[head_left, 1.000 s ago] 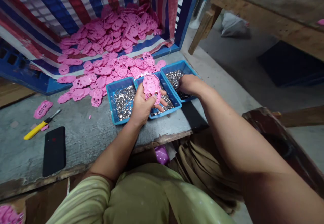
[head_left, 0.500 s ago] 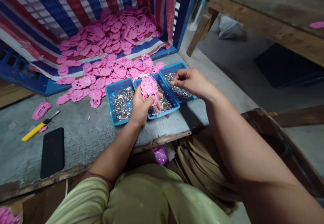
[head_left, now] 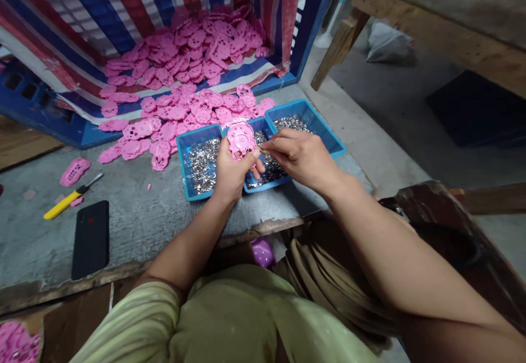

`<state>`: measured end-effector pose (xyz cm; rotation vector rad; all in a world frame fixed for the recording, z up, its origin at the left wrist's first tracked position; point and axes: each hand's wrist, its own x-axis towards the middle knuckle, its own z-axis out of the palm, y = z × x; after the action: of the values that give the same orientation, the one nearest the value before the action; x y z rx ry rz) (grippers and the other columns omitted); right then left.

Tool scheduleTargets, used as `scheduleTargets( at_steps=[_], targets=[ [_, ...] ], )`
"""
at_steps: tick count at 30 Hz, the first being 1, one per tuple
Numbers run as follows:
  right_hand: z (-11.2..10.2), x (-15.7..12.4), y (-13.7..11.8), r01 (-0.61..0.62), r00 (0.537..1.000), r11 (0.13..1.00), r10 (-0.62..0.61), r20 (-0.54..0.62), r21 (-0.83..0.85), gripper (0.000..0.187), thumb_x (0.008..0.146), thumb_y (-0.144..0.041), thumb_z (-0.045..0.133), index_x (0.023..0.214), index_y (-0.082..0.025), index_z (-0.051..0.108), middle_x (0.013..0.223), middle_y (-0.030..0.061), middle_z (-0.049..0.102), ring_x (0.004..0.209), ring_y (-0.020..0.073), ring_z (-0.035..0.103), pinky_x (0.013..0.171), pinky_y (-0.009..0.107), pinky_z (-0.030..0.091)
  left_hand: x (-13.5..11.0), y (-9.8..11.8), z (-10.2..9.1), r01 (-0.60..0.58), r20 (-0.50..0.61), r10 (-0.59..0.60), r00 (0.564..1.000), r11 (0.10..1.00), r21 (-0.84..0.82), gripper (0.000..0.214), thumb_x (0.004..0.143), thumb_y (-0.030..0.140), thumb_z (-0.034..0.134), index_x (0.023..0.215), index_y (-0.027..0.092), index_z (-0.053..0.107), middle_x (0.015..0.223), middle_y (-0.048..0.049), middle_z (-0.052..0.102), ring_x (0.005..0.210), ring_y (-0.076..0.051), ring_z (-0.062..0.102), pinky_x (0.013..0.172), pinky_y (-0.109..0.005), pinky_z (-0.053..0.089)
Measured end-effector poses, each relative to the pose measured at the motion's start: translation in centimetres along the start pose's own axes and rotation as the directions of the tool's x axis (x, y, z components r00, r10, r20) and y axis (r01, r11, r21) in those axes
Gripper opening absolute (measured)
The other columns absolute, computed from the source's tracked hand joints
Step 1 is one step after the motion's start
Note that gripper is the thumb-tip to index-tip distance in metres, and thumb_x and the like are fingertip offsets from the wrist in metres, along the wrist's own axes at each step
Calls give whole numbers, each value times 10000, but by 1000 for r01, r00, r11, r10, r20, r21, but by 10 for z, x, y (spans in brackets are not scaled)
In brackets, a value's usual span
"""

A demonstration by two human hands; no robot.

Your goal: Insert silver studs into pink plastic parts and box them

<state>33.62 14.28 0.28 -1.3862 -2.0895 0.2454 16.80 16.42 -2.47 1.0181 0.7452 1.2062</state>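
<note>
My left hand [head_left: 230, 172] grips a pink plastic plate [head_left: 240, 139] with holes, holding it upright over the middle blue tray [head_left: 267, 183]. My right hand [head_left: 299, 157] is pinched at the plate's right edge, its fingertips touching it; whatever small metal piece it may hold is too small to make out. Three blue trays of small silver metal parts sit side by side: the left tray [head_left: 186, 172], the middle one and the right tray [head_left: 329, 137].
A heap of pink plates [head_left: 181, 114] spills from a striped sack in a blue crate [head_left: 49, 127]. A black phone [head_left: 91, 239], a yellow utility knife [head_left: 68, 197] and a stray pink plate [head_left: 74, 170] lie on the grey table [head_left: 135, 220] at left. A wooden bench [head_left: 431, 29] stands at right.
My right hand left the right tray, rose in a pinch and moved left to the pink plate. My left hand kept the plate nearly still.
</note>
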Motion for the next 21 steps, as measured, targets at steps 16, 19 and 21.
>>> scheduleTargets(
  at_steps=[16,19,21],
  targets=[
    [1,3,-6,-9,1000,986,10,-1,168,120,903,-151,610,818,-222,656,860,44,674,807,197,620,733,319,457,-1,2,0,42,12,-42,999,999,20,584,696,358,914,1070,226,486,684,65,638,429,-112,604,332,-221,397],
    [-1,3,-4,18,1000,994,-19,9,111,143,925,-137,569,850,-215,664,872,53,654,813,197,601,723,312,441,-1,4,0,60,49,-59,997,998,-26,557,695,359,903,1052,222,498,711,56,639,445,-106,617,331,-211,389],
    [-3,3,-2,25,999,998,-26,21,58,169,938,-141,552,903,-219,698,917,62,655,832,204,594,719,314,436,0,5,-1,77,75,-72,995,995,-64,520,717,394,878,1038,217,509,710,49,642,447,-106,621,328,-204,390]
  ],
)
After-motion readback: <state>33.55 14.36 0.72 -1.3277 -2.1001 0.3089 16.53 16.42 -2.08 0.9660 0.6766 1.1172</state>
